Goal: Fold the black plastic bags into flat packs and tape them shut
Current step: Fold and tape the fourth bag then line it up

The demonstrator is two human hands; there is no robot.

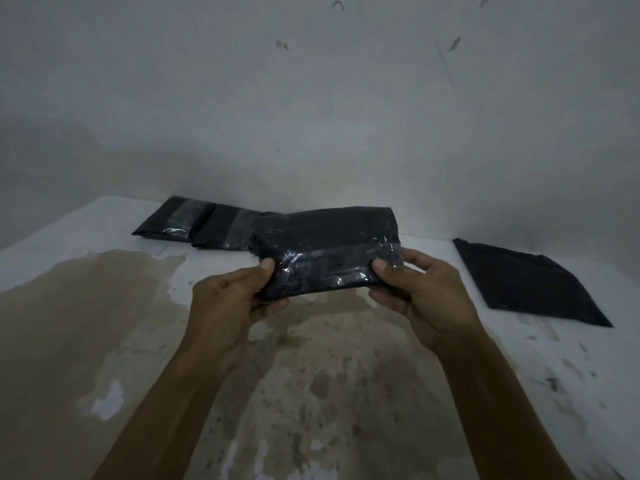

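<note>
- The folded black pack (329, 251) is up in the air, held above the stained desk (104, 323), roughly level, with a glossy strip of clear tape (346, 263) running along its near edge.
- Left hand (228, 299) grips the pack's left end: thumb pressed on top at the near corner, fingers (273, 306) curled underneath.
- Right hand (422, 299) grips the right end the same way, thumb on the taped edge, the other fingers wrapped behind and below.
- So the pack spans between the two hands, pinched at both ends, its middle untouched.
- Behind it, two taped packs (194, 221) lie side by side on the desk near the wall (311, 116), partly hidden by the held one.
- Off to the right, a flat black bag (530, 282) lies on the desk, well apart from the hands.
</note>
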